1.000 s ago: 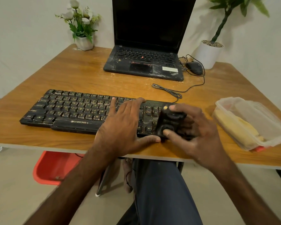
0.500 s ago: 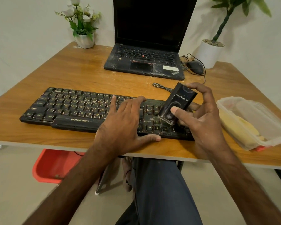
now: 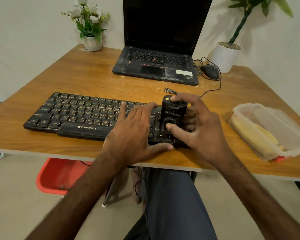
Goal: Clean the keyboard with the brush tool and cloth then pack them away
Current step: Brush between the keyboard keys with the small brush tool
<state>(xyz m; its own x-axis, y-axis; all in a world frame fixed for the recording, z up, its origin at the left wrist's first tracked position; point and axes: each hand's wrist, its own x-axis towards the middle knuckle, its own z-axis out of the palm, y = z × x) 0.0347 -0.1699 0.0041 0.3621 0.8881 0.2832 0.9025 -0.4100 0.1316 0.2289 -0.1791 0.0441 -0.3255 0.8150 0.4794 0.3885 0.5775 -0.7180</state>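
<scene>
Brush tool (image 3: pixel 173 113) lowered upright onto keyboard (image 3: pixel 80 115); right hand (image 3: pixel 196 125) clasps boxy black body, bristles likely hidden; left hand (image 3: pixel 135 132) flat.

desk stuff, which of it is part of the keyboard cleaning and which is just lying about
Part of the job:
- keyboard, under the flat left hand
- black brush tool, gripped by the right hand
- clear plastic container, with something yellow inside, possibly the cloth

Just lying about:
- laptop
- mouse and its cable
- two potted plants
</scene>
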